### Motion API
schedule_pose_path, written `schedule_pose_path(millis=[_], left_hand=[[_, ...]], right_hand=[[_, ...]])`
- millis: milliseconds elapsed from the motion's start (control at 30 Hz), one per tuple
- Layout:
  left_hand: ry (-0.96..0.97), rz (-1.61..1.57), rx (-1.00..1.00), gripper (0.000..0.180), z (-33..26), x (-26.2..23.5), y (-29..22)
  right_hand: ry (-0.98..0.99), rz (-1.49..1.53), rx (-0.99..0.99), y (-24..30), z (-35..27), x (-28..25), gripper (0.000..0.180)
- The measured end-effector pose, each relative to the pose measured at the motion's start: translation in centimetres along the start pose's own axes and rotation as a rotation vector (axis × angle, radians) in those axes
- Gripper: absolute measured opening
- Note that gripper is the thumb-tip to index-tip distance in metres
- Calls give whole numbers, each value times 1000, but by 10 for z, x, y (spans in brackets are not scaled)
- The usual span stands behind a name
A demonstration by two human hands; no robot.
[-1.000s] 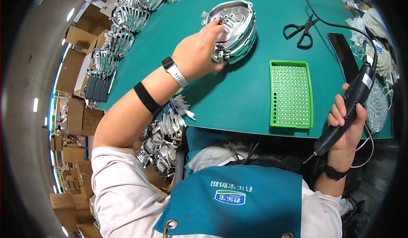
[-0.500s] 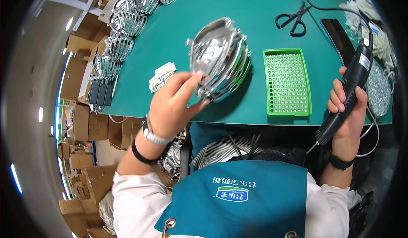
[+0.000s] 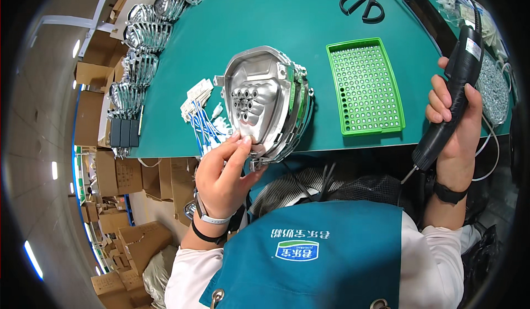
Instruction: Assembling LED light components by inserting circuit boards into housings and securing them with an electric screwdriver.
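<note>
A smooth teal cloth apron [image 3: 353, 237] lies nearest, over white sleeves [image 3: 190, 273]. The left hand [image 3: 223, 179] pinches the lower edge of a stack of metal shells [image 3: 256, 96] between thumb and fingers; the right hand [image 3: 457, 124] wraps around a black cylindrical electric screwdriver [image 3: 451, 102], whose thin bit points down and leftward, well apart from the shells. The stack is at the worktop's [image 3: 265, 16] front edge, its shiny, rounded top shell pocked with round holes. Just left of it lie slim blue-and-white wires [image 3: 201, 124]. To its right, a rectangular green plastic tray [image 3: 373, 129] holds rows of small pale pieces. Near the screwdriver are a crinkled clear bag [image 3: 493, 91] and a flat, glossy black phone [image 3: 430, 24]. Farther off are black-handled scissors [image 3: 369, 1] and, at far left, more nested metal shells [image 3: 148, 35].
</note>
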State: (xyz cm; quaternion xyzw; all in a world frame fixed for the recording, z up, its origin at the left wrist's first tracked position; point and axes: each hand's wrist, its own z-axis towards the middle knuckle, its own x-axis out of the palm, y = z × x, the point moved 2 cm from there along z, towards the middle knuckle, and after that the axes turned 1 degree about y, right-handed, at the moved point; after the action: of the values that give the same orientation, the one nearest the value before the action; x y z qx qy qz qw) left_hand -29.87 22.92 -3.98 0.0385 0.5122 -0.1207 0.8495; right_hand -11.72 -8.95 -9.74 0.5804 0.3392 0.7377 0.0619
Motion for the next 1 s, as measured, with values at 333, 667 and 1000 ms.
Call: schedule_pose_path(millis=[333,667,1000], left_hand=[[3,2,15,58,0,1,2],[-45,23,-9,58,2,3,2],[-44,-42,-10,56,9,-3,5]], right_hand=[[12,0,12,-2,0,1,56],[-16,-15,-2,0,-2,-1,57],[19,32,46,0,1,-5,58]])
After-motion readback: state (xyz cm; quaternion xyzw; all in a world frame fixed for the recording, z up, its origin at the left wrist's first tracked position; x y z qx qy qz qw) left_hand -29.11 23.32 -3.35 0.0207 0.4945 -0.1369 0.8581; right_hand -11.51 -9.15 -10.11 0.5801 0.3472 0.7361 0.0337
